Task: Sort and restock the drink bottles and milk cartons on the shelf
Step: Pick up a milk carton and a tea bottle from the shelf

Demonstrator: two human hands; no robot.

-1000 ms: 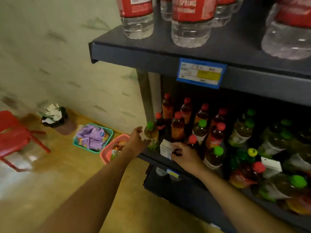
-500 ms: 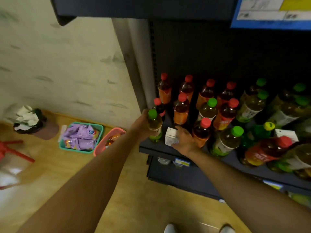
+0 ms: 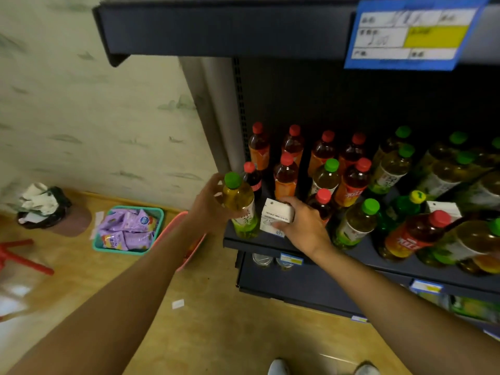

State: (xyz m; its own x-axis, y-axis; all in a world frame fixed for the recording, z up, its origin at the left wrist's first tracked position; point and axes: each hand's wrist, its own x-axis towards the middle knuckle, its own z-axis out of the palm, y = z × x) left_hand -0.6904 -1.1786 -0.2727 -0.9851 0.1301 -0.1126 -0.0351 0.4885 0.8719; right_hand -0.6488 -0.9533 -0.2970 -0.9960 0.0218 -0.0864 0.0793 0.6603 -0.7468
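Hands now grip goods — left hand (image 3: 213,204) round the green-capped bottle (image 3: 240,205), right hand (image 3: 304,226) fingers clasping the milk carton (image 3: 276,216) — sorting begins.

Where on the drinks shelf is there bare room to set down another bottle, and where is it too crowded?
Free: the dark strip of shelf along the front edge, between the right hand on the milk carton and the tipped red-capped bottle. Crowded: the back rows of red-capped bottles and the right end, where green-capped bottles lean and pile together.
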